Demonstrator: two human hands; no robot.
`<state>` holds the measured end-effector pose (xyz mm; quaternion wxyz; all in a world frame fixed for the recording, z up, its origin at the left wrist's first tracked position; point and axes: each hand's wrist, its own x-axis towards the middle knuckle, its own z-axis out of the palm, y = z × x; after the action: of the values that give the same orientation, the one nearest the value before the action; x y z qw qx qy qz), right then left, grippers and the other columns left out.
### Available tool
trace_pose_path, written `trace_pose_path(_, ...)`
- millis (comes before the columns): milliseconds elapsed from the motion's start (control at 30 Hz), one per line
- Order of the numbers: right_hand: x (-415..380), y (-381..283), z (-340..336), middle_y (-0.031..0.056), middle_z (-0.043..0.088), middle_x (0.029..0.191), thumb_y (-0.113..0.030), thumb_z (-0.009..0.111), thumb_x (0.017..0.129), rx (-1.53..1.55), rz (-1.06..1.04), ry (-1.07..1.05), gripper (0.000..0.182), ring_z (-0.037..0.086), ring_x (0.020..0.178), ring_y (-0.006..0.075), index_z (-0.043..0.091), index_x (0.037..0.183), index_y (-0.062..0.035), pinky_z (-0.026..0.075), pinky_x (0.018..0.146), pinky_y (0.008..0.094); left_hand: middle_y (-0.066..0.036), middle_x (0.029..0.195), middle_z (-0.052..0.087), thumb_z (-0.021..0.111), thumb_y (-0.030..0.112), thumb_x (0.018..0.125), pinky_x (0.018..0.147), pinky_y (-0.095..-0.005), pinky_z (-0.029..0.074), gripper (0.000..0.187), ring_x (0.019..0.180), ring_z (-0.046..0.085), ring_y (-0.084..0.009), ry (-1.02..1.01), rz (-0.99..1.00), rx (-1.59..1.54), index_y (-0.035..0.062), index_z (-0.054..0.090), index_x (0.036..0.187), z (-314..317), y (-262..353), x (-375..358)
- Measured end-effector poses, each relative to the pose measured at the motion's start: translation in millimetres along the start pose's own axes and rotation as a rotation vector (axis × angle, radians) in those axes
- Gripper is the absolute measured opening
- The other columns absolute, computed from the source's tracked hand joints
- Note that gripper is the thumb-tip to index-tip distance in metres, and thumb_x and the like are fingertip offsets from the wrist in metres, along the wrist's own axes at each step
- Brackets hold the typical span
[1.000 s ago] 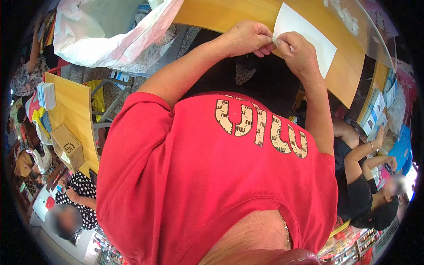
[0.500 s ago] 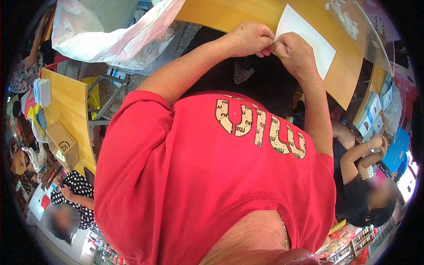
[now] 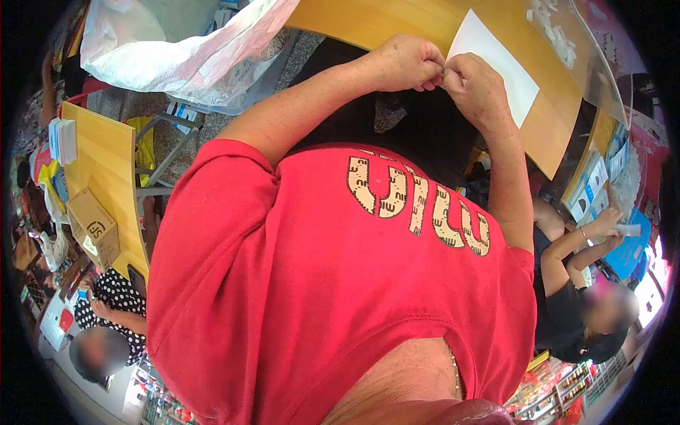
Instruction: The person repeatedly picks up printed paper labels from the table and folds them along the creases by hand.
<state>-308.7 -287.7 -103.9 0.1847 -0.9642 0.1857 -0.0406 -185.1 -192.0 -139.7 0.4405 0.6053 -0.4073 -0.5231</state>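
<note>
1. Pinching narrowly, the left hand (image 3: 407,64) and right hand (image 3: 476,86) meet at the wooden table's (image 3: 556,117) near edge; what their fingers hold is too small to tell.
2. A white sheet (image 3: 501,64) lies on the table, partly behind the right hand.
3. White strips (image 3: 554,35) lie far right.
4. Left: a white bag (image 3: 177,64), then a carton (image 3: 94,223) on another table (image 3: 106,166).
5. People (image 3: 588,308) sit near right.

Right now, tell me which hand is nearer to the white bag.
Left. The left hand lies between the white bag and the right hand, which is farther off, beside the white sheet.
</note>
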Motion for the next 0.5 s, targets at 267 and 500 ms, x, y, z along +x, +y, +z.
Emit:
trace_pose_path(267, -1.6, 2.8, -4.2, 0.0117, 0.055, 0.073, -0.014, 0.048, 0.07, 0.142, 0.124, 0.029, 0.013, 0.054, 0.072, 0.0273, 0.053, 0.071, -0.0022, 0.043, 0.067, 0.0351, -0.007, 0.081, 0.06, 0.046, 0.014, 0.084, 0.066, -0.0241, 0.05, 0.019, 0.073, 0.059, -0.0123, -0.037, -0.043, -0.109, -0.0008, 0.055, 0.092, -2.7, -2.1, 3.8)
trace_pose_path(500, -3.8, 0.2, -3.6, 0.0116, 0.056, 0.074, -0.013, 0.049, 0.072, 0.113, 0.02, 0.07, 0.012, 0.054, 0.073, 0.0278, 0.055, 0.074, -0.0029, 0.043, 0.066, 0.0352, -0.007, 0.081, 0.06, 0.045, 0.014, 0.084, 0.066, -0.024, 0.05, 0.019, 0.072, 0.059, -0.012, -0.024, -0.061, -0.115, -0.0007, 0.055, 0.092, -1.8, 3.1, 2.3)
